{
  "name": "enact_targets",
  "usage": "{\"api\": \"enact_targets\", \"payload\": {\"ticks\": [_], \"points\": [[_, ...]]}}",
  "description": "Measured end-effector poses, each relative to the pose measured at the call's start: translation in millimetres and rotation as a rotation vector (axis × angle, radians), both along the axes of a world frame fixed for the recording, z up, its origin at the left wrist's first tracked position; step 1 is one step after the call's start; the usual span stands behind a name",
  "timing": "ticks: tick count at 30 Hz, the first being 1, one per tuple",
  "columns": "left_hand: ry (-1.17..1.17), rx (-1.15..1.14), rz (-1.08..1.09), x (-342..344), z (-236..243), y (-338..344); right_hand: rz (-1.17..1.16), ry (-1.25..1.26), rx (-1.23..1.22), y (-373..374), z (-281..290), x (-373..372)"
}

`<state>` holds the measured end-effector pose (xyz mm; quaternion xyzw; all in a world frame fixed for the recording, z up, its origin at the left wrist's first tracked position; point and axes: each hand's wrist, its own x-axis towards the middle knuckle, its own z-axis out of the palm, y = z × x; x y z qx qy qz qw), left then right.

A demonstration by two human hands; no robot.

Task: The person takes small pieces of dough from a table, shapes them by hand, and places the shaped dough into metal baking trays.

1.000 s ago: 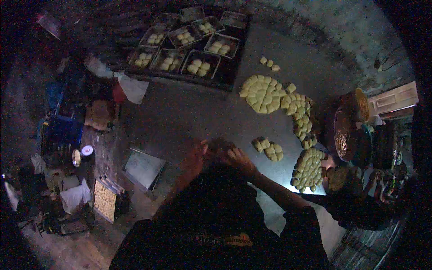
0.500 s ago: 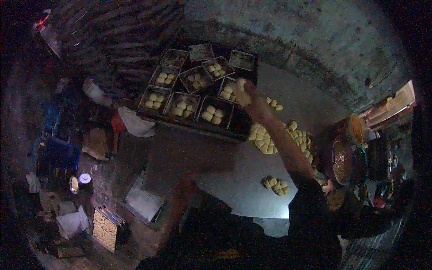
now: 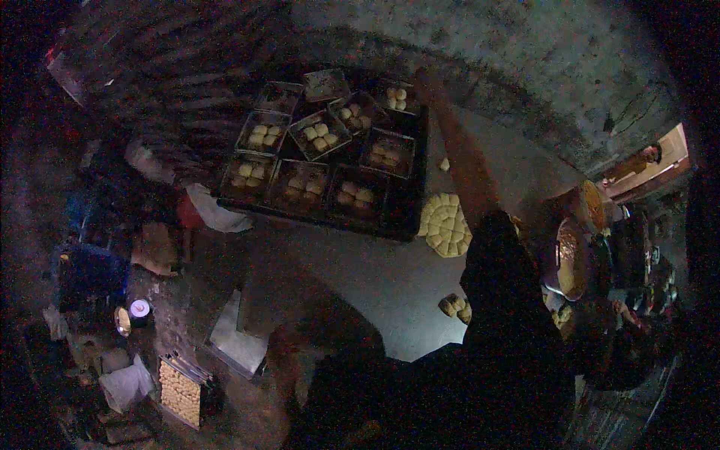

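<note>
My right arm stretches across the metal table (image 3: 412, 300). My right hand (image 3: 426, 79), dim and smeared, is beside the far right tin (image 3: 409, 111); its fingers do not show clearly. Pale dough balls (image 3: 396, 96) lie in that tin. Several other square tins sit close together on a dark tray, most of them with dough balls (image 3: 319, 137) inside. A cut round of dough (image 3: 448, 225) lies beneath my right forearm on the table. At the lower left, my left arm (image 3: 281, 360) is a dark blur, and its hand cannot be made out.
More dough balls (image 3: 453, 305) lie near the table's front edge. Round pans (image 3: 571, 259) stand at the right. A flat metal sheet (image 3: 236, 337) and a tray of small pale pieces (image 3: 180, 391) are at the lower left. A rough wall (image 3: 517, 60) rises behind the table.
My right hand has moved farther away, from the middle right tin to the far right tin. That far tin, bare before, now holds dough balls. Fewer loose pieces show beside my forearm.
</note>
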<state>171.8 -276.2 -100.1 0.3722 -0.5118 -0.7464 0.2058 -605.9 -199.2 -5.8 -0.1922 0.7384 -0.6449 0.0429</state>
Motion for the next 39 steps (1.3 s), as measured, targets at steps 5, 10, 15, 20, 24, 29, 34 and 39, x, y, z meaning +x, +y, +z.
{"api": "enact_targets", "payload": {"ticks": [5, 10, 15, 20, 24, 29, 34, 39], "points": [[-0.328, -0.452, -0.166, -4, 2, -12, 0.58, -0.158, -0.603, 173, -55, -82], [-0.181, -0.309, -0.224, -36, 4, -21, 0.758, 0.933, 0.553, 269, -98, 31], [0.079, -0.315, -0.301, -77, 9, -4, -0.185, 0.267, 0.578, 236, -113, 150], [0.164, -0.327, -0.534, -146, 48, 55, -0.2, 0.509, 0.429, 250, -52, 288], [0.218, -0.054, -0.586, -189, 79, 161, -0.026, 0.076, 0.145, 276, -1, 452], [0.27, 0.324, -0.607, -203, 100, 275, -0.27, 0.359, 0.424, 336, 59, 545], [0.389, -0.344, -0.74, -212, 126, 350, -0.376, 0.153, 0.366, 426, 70, 570], [0.913, -1.175, -1.129, -221, 158, 392, -0.244, -0.18, -0.305, 480, 42, 610]]}}
